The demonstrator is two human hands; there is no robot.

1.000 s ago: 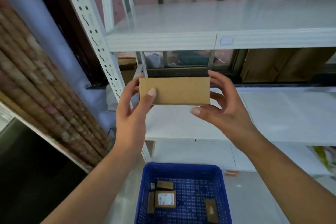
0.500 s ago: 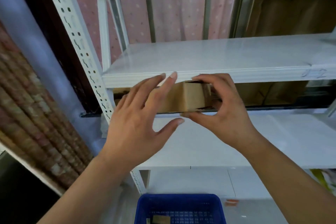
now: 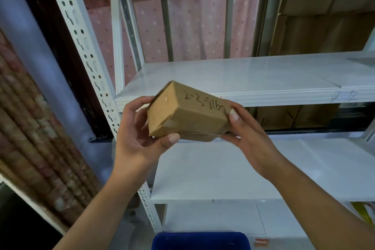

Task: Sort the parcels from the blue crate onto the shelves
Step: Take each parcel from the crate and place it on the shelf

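A brown cardboard parcel (image 3: 186, 113) with "2-3-8160" handwritten on its top face is held tilted in mid-air in front of the white shelf rack. My left hand (image 3: 138, 134) grips its left end, thumb under the front edge. My right hand (image 3: 245, 130) grips its right end, thumb on the top corner. The parcel hangs level with the front lip of the upper shelf (image 3: 263, 79), apart from it. The lower shelf (image 3: 243, 168) lies below the hands. Only the rim of the blue crate (image 3: 200, 239) shows at the bottom edge; its contents are out of view.
A perforated white upright (image 3: 85, 46) runs diagonally at the left of the rack. Rolled mats (image 3: 30, 128) lean at far left. Large cardboard boxes (image 3: 324, 6) stand behind the shelves at the right, a pink dotted curtain (image 3: 192, 22) behind the rack.
The parcel has been turned over between both hands, so the handwritten face now shows on top. My left hand went from spread over it to gripping its end. The view tilted upward.
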